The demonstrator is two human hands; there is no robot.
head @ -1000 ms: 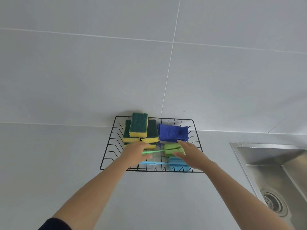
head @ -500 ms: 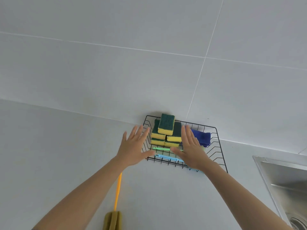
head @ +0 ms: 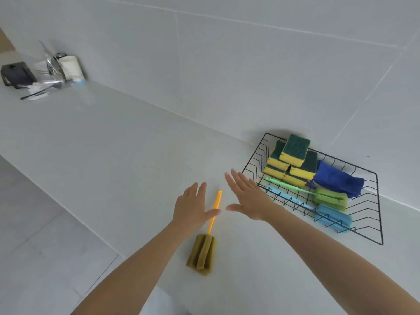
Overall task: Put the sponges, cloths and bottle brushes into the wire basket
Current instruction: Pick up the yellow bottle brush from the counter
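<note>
Basket (head: 376, 214): thin black wire, matt. Sponges (head: 295, 153): yellow foam, rough green scouring top. Cloth (head: 336, 179): blue, fuzzy. Counter (head: 113, 144): smooth, pale, faint sheen.

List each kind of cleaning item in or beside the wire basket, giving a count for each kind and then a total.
Sponges, yellow with green tops, stacked in the wire basket: 5 that show
Cloths, blue: 1
Bottle brushes: 3, green and blue in the basket, orange-handled on the counter
Total: 9

Kitchen: tiled wall (head: 227, 64), countertop (head: 102, 144)
</note>
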